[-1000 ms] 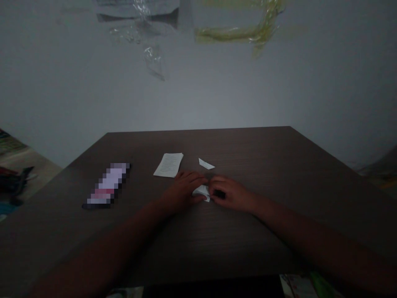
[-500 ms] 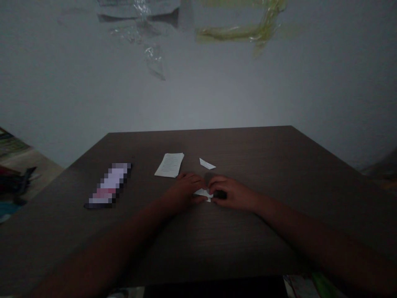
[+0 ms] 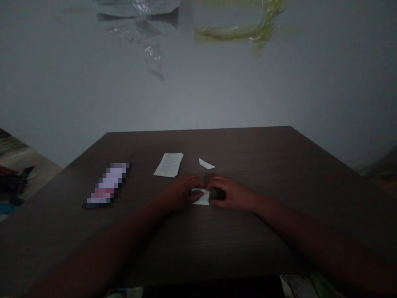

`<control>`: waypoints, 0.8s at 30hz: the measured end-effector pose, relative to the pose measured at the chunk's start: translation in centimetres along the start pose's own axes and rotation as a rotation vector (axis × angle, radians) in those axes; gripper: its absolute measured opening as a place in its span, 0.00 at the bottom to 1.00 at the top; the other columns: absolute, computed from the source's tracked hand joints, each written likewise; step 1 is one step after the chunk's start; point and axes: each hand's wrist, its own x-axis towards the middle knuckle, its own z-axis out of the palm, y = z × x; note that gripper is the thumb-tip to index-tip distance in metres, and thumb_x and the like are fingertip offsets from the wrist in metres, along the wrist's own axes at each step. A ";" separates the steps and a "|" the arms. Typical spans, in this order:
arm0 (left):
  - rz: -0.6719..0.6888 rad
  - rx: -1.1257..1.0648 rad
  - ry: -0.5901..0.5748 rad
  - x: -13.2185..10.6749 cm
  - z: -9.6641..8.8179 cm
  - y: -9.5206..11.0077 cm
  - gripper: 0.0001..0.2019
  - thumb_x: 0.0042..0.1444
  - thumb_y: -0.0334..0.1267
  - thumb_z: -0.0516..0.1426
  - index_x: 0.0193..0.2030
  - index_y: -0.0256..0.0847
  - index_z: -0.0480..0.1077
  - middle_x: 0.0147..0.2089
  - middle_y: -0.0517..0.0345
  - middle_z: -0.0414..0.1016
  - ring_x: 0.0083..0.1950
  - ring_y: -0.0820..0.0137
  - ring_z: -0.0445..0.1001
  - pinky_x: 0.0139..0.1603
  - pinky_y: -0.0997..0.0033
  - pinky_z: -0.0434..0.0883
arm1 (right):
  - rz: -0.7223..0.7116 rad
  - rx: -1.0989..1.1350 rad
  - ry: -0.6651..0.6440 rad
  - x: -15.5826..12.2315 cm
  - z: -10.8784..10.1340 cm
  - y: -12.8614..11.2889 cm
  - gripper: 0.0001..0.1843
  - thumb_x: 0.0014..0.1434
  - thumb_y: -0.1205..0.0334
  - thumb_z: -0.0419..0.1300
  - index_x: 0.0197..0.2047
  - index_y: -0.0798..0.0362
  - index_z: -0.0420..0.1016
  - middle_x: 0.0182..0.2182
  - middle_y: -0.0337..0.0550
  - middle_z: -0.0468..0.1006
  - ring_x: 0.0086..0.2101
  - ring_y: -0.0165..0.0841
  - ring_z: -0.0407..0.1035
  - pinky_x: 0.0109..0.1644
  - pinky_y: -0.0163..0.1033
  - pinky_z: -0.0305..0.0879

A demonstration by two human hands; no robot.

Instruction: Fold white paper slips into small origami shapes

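Note:
A small folded piece of white printed paper [image 3: 201, 197] lies on the dark wood table [image 3: 248, 153], held between my hands. My left hand [image 3: 181, 192] grips its left edge, and my right hand [image 3: 225, 193] covers its right end. Beyond my hands, a larger sheet of printed paper [image 3: 168, 164] lies flat. A small white paper scrap [image 3: 206, 164] rests to its right. Neither hand touches these two pieces.
A pixelated, unidentifiable flat object [image 3: 107, 186] lies on the table's left side. The far table edge meets a pale wall bearing strips of old tape [image 3: 238, 33]. Assorted items lie on the floor [image 3: 12, 178] beyond the left table edge.
The small paper now lies flatter and shows more between my hands. My left hand has shifted slightly toward the near side, and the other papers have not moved.

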 end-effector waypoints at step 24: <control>-0.152 -0.184 0.106 -0.2 0.2 0.7 0.06 0.77 0.40 0.67 0.54 0.46 0.88 0.48 0.55 0.92 0.49 0.59 0.89 0.55 0.60 0.87 | 0.322 0.370 0.311 0.7 1.1 0.5 0.09 0.64 0.60 0.75 0.40 0.43 0.78 0.35 0.34 0.80 0.37 0.37 0.75 0.43 0.41 0.73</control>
